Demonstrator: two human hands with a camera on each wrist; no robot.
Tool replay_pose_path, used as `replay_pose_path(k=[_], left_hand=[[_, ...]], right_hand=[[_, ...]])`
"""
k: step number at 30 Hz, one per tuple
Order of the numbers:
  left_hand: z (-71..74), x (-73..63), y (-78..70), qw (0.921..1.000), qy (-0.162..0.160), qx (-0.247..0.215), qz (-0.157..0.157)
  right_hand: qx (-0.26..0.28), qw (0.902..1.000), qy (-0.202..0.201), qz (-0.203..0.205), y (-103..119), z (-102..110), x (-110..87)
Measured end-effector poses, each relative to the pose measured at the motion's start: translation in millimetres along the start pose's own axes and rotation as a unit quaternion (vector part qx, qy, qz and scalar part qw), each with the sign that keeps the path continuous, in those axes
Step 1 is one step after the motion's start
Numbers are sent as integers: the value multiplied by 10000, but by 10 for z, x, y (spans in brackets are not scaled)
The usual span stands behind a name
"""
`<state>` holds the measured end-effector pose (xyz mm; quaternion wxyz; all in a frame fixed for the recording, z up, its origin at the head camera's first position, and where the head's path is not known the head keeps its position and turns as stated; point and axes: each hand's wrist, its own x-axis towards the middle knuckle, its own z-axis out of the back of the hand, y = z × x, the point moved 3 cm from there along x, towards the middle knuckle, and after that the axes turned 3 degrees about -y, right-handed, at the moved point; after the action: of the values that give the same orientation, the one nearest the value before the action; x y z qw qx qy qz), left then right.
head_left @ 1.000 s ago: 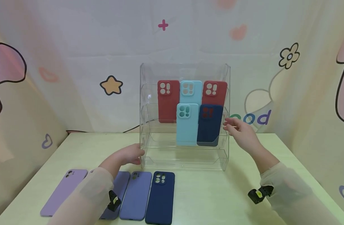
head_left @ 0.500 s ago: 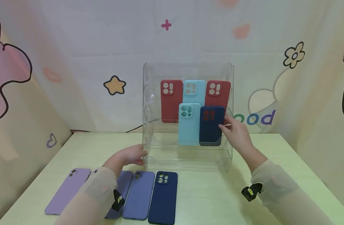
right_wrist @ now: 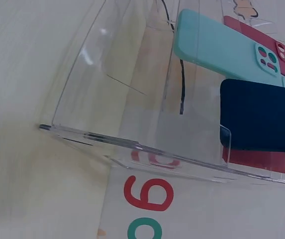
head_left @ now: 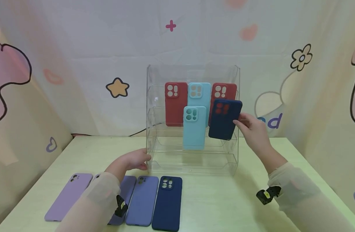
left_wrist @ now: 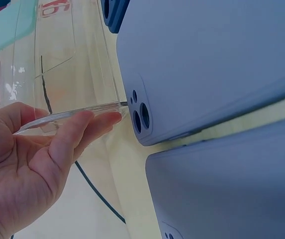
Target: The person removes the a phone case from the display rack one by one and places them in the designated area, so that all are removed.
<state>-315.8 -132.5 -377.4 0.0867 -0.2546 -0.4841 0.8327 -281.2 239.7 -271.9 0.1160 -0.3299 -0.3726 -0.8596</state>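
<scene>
In the head view my right hand [head_left: 254,130] pinches a dark blue phone case [head_left: 225,120] by its right edge. That case is tilted and raised in front of a red phone case [head_left: 215,92] on the clear tiered rack [head_left: 192,169]. The right wrist view shows the dark blue case [right_wrist: 259,117] near the rack's side wall, with only part of the hand visible. My left hand [head_left: 134,159] grips the rack's lower left side; the left wrist view shows thumb and fingers on either side of the clear panel [left_wrist: 77,113]. A light blue case [head_left: 194,129] stands left of the dark blue one.
Another red case [head_left: 176,104] and a light blue case [head_left: 199,96] stand on a higher tier. Across the table front lie a dark blue case [head_left: 167,204], a violet case [head_left: 142,201], a lilac case [head_left: 68,198] and another partly under the left sleeve.
My right hand has reached the dark blue case, gripped it and lifted it up out of its lower tier, tilting it. The left hand keeps its hold on the rack.
</scene>
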Motion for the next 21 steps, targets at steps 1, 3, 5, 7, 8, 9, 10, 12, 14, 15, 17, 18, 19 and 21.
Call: replay_pose_path(k=[1,3,5,7,8,9,10,12,14,15,17,18,19,21], left_hand=[[-1,-2,-1,10000,12,-12,-10],[0,-4,1,10000,23,-44,-8],[4,-7,1,10000,36,-50,-26],[13,-9,5,10000,9,-47,-20],[18,-14,7,10000,-6,-32,-11],[20,-18,10,10000,-4,-26,-20],[21,-20,17,10000,-1,-30,-29],[20,-26,26,10000,16,-16,-42],[16,-28,33,10000,55,-10,-66],[15,-28,36,9999,80,-20,-85],[18,-27,37,9998,121,-12,-130],[21,-27,35,9998,131,-13,-151],[20,-23,35,9998,138,-22,-163],[18,-18,37,9998,135,-46,-160]], right_hand=[[21,10000,-69,-1,6,24,3],[51,9998,-179,-65,18,69,6],[87,9996,-200,-161,35,108,3],[25,9996,-147,-259,53,134,-8],[-12,9995,-97,-294,56,140,-19],[-70,9994,-20,-347,55,144,-34],[-105,9992,42,-388,52,148,-53],[-91,9984,198,-521,25,147,-101],[-32,9972,334,-666,-11,145,-158],[-9,9963,407,-755,-29,145,-187],[13,9948,537,-863,-53,142,-243],[-11,9942,602,-887,-64,137,-267],[-24,9936,665,-915,-75,134,-297],[-58,9921,806,-956,-99,118,-354]])
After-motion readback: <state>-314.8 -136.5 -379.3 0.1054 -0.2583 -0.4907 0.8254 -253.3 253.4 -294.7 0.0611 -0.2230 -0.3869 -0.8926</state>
